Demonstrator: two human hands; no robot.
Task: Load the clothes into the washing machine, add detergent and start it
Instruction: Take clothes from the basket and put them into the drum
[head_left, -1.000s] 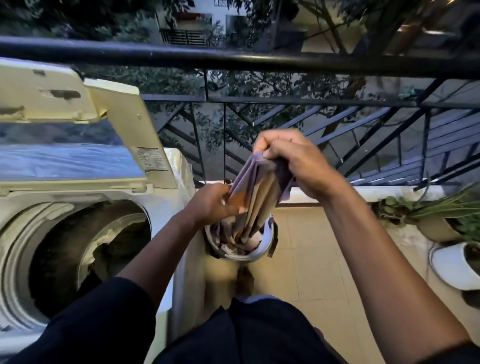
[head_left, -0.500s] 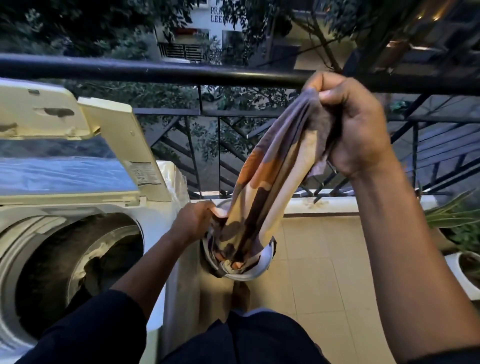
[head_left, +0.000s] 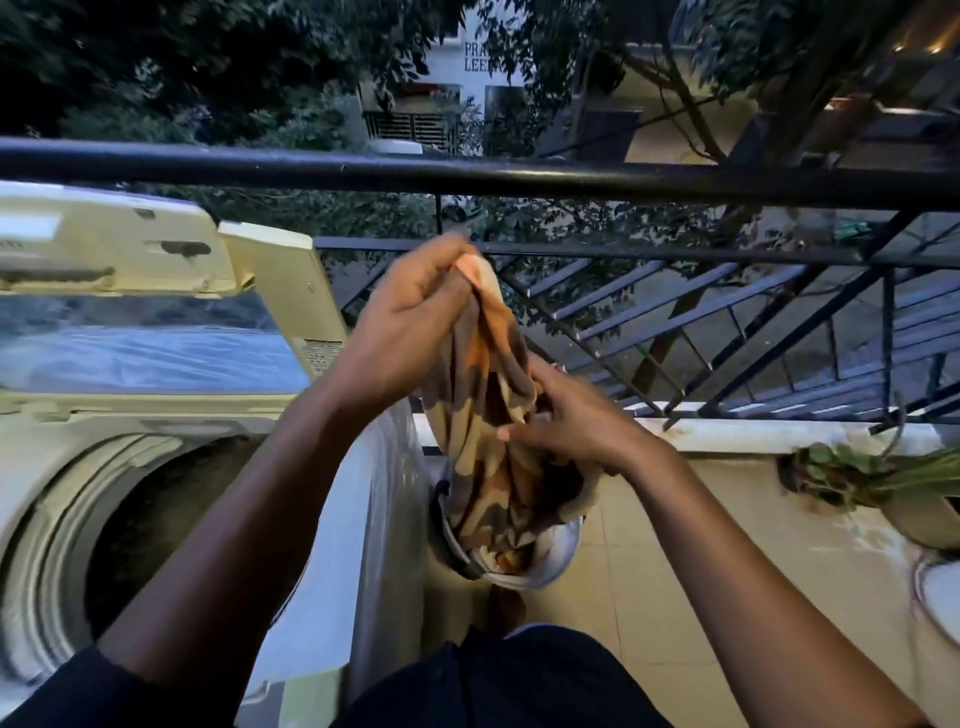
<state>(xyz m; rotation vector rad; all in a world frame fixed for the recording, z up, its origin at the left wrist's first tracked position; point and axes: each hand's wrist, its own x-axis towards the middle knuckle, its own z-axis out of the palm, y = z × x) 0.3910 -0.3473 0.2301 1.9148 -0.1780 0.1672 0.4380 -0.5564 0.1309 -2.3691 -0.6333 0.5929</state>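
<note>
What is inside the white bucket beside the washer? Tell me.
The lower end of the patterned cloth still sits in the white bucket, while both hands grip its upper part. Anything beneath the cloth is covered, so other clothes cannot be confirmed.

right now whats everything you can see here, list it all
washing machine: one, cream, left, lid up, drum open
cloth: one, orange, brown and tan, centre, held up, lower end in the bucket
bucket: one, white, on the floor beside the machine
railing: one, black, across the top
potted plants: two pots partly in view, green leaves, right edge
floor tiles: beige, lower right
left hand: grips the cloth's top end
right hand: fingers hold the cloth lower down
</note>
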